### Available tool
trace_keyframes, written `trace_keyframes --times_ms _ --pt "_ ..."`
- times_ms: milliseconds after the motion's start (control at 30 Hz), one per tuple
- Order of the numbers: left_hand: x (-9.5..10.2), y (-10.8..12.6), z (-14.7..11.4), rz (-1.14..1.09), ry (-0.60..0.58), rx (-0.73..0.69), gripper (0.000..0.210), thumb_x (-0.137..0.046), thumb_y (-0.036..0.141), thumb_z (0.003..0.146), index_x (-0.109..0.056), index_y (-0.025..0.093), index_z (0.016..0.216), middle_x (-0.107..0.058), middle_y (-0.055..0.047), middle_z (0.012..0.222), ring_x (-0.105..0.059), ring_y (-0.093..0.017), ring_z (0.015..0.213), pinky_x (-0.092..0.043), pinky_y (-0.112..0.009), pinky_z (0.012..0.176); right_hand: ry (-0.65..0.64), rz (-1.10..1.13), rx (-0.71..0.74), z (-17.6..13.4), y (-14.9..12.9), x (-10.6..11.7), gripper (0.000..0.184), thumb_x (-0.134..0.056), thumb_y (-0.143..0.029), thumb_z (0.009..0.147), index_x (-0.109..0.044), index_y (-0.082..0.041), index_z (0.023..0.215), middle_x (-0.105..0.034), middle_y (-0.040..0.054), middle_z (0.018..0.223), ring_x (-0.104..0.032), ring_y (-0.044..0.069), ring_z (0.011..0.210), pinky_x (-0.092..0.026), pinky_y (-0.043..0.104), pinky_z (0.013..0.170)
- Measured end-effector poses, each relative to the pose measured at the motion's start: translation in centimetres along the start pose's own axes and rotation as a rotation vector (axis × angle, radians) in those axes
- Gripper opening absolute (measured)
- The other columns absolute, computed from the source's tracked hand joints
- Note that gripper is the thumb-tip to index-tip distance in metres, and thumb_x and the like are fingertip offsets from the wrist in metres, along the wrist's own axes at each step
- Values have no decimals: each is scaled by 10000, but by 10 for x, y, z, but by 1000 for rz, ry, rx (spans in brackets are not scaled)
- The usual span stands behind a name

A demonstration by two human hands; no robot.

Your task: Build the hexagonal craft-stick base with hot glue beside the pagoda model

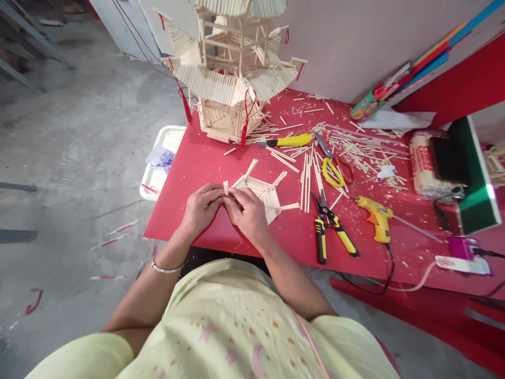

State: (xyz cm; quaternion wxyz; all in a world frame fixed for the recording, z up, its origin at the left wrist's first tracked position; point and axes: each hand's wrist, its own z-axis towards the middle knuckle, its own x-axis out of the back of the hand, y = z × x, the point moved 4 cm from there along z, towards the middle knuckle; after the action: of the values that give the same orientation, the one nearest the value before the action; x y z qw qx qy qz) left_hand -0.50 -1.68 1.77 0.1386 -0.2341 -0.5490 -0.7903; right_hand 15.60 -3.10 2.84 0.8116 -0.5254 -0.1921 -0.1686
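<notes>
A flat, many-sided panel of pale wooden sticks (272, 199) lies on the red table, with short paired sticks standing out from its corners. At its left corner, my left hand (202, 209) pinches the foot of a short upright bundle of wooden sticks (226, 188). My right hand (249, 211) closes on the same bundle from the other side, thumb and fingertips meeting those of the left. The right hand covers the near left part of the panel. Whether the bundle touches the panel cannot be made out under the fingers.
Behind stands a tiered stick pagoda (232, 79) with red tassels. To the right lie a yellow utility knife (294, 140), scissors (332, 171), yellow-black cutters (321, 239), a glue gun (376, 216) with a cord, and scattered sticks (363, 150). A white tray (148, 181) sits left.
</notes>
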Motion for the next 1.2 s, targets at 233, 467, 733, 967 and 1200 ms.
trace_keyframes --times_ms 233,467,733,967,1200 --pt "0 -2 0 33 -14 19 232 -580 247 997 -805 246 1056 -741 -69 1122 -712 -189 991 -547 -292 872 -19 30 4 2 1 1 211 -560 -299 1045 -731 -271 1166 -746 53 1061 -711 183 978 -572 317 933" --pt "1 1 -1 -1 -20 2 242 -564 199 988 -796 211 1057 -738 -74 1127 -710 -179 992 -536 -263 876 -20 28 11 2 -2 2 195 -575 -277 1035 -737 -253 1141 -753 54 1060 -713 184 995 -562 311 944" --pt "0 -3 -2 -25 13 -4 273 -539 176 987 -792 201 1087 -750 -85 1122 -720 -187 996 -547 -273 880 -12 0 20 3 -4 4 170 -584 -255 1024 -743 -234 1083 -772 47 1014 -724 181 952 -566 312 920" --pt "-3 -7 -3 -21 53 -56 282 -524 128 975 -790 182 1050 -762 -94 1117 -733 -178 980 -557 -262 858 -1 -63 34 2 -1 4 172 -606 -306 1017 -749 -221 1062 -787 49 981 -727 180 899 -574 313 871" --pt "-1 -5 -5 -63 93 -60 300 -509 95 960 -784 179 1044 -779 -88 1109 -746 -185 997 -569 -265 869 25 -115 28 1 4 2 182 -643 -336 996 -767 -203 1013 -799 62 957 -732 184 843 -580 320 840"
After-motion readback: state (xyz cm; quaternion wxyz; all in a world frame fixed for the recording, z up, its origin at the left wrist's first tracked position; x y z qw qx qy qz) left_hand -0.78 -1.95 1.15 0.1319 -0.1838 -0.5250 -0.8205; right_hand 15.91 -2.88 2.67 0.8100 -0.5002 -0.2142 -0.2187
